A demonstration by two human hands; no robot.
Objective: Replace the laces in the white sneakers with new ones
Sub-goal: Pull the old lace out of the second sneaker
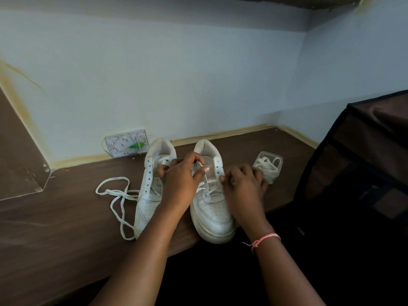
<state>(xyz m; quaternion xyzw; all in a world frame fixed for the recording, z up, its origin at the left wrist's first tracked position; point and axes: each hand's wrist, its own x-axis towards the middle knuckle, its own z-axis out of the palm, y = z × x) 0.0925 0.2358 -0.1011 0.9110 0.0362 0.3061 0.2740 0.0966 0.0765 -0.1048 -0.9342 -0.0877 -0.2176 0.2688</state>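
Two white sneakers stand side by side on the brown tabletop point(66, 217), toes toward me. The left sneaker point(148, 195) has bare eyelets. A loose white lace point(117, 195) lies coiled on the table to its left. The right sneaker point(212, 215) still has a lace point(206, 180) crossing its lower eyelets. My left hand point(181, 180) pinches that lace above the tongue. My right hand point(240, 186) holds the right side of the same sneaker, with fingers curled at the eyelet row.
A clear plastic tub point(268, 166) holding folded white laces sits right of the sneakers. A white wall box with a green part point(128, 145) leans against the pale wall. A dark fabric unit point(357, 173) stands at the right, past the table's edge.
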